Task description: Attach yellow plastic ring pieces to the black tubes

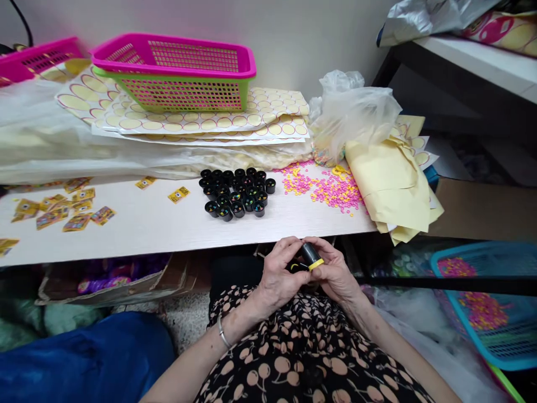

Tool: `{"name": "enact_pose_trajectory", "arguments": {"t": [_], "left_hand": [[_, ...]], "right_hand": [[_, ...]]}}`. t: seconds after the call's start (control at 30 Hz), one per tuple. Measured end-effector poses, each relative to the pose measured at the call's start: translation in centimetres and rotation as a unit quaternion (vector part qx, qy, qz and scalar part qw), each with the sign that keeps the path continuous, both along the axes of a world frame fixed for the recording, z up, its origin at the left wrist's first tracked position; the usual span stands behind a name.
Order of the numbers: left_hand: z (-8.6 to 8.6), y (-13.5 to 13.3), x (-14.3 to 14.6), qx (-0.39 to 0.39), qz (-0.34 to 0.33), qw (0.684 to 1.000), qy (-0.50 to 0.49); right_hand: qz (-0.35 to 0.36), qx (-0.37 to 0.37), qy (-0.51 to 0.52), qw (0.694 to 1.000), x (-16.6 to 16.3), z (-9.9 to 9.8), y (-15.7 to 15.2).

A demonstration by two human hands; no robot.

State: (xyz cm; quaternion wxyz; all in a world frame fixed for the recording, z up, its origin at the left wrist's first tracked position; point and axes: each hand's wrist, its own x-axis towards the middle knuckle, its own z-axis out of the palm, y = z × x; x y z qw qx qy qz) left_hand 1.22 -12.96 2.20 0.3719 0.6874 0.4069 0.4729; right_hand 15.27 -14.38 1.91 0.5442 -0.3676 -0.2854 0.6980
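Just below the table's front edge, both hands meet over my lap around a small black tube (311, 254) with a yellow ring at its lower end. My left hand (280, 272) curls round the tube from the left. My right hand (333, 270) pinches the yellow-ringed end from the right. On the white table (168, 224) above them stands a cluster of several small black tubes (237, 192), some with coloured bits inside. To the right of that cluster lies a scatter of pink and yellow beads (331, 187).
Yellow sticker packets (62, 210) lie at the table's left. A pink and green basket (176, 70) sits on sticker sheets (201, 120) at the back. A clear plastic bag (352, 112) and yellow paper (392, 184) lie right. A blue basket (482, 302) of beads stands low right.
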Motion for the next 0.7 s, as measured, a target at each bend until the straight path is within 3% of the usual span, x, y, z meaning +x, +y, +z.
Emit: {"name": "enact_pose_trajectory", "arguments": {"t": [0.17,0.3,0.5,0.7], "left_hand": [[0.9,0.2,-0.6,0.003,-0.04,0.999,-0.001],[1.2,0.3,-0.5,0.015,-0.036,0.999,0.019],[1.3,0.4,0.2,-0.051,-0.033,0.997,0.042],[1.7,0.1,0.2,-0.016,-0.029,0.997,0.074]], "right_hand": [[0.046,0.051,-0.062,0.996,0.7,0.6,0.0],[0.062,0.099,-0.12,0.986,1.3,0.7,0.2],[0.049,0.093,-0.096,0.99,1.3,-0.3,0.2],[0.039,0.106,-0.146,0.983,1.3,-0.3,-0.5]]}}
